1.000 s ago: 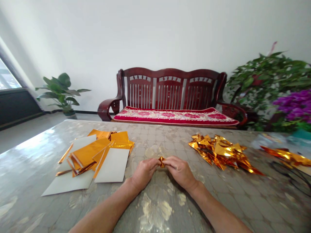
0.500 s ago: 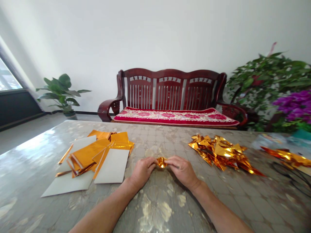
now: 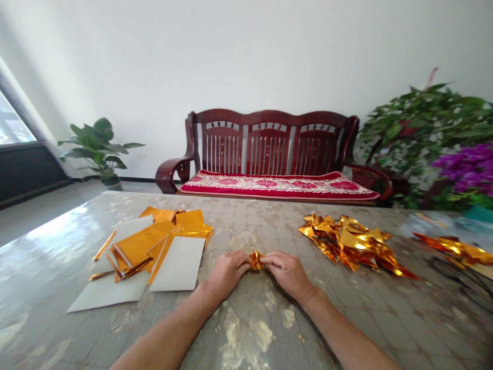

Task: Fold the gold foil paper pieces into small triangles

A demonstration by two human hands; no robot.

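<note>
A small folded piece of gold foil paper (image 3: 256, 260) is held between my two hands, low over the table. My left hand (image 3: 228, 272) pinches its left end, and my right hand (image 3: 287, 272) pinches the right end; the fingertips hide both ends. Left of my hands lies a loose stack of flat gold foil sheets (image 3: 140, 241), some showing their pale backs. To the right is a heap of folded, pointed gold foil pieces (image 3: 352, 239).
The patterned table (image 3: 246, 329) has a glossy cover. At its right edge lie more foil pieces (image 3: 458, 250), a dark cable (image 3: 456, 280) and clear plastic (image 3: 427, 223). Beyond it stand a wooden bench (image 3: 269, 139), a potted plant (image 3: 102, 149) and purple flowers (image 3: 468, 167).
Both hands have shifted slightly downward in view, the foil piece with them. The piece's visible middle looks a little turned or reshaped. The stack and heap have not moved.
</note>
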